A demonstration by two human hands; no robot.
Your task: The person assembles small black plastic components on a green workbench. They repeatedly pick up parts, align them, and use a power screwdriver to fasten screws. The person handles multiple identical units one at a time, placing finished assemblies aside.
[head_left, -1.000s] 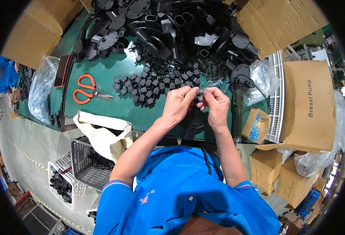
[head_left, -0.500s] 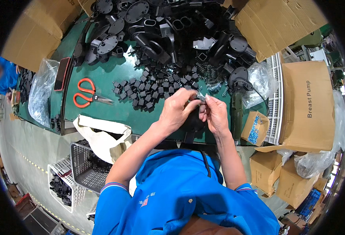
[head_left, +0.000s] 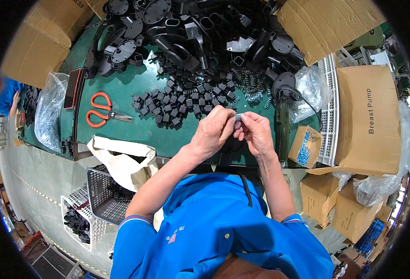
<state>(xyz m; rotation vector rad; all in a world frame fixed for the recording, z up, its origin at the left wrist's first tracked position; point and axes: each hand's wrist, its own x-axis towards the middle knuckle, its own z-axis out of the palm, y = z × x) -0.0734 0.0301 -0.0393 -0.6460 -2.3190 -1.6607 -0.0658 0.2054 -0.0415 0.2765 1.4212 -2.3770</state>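
Over the near edge of the green table [head_left: 116, 88], my left hand [head_left: 212, 130] and my right hand [head_left: 257, 132] meet with fingers pinched. Between their fingertips is a small silvery coil spring [head_left: 238, 117], partly covered by the fingers. Just beyond my hands lies a heap of small black plastic blocks [head_left: 177, 100]. Loose metal springs [head_left: 254, 88] are piled to its right. A dark shape under my hands is too shaded to make out.
Orange-handled scissors [head_left: 105, 111] and a phone [head_left: 73, 88] lie at the left. Black plastic parts [head_left: 168, 42] crowd the table's back. At right stand a small carton of blue pieces [head_left: 306, 148] and a large cardboard box [head_left: 370, 121]. A grey basket [head_left: 105, 197] sits below left.
My fingertips have drawn closer around the spring, which now shows less and lies more level. The whole view has shifted slightly.
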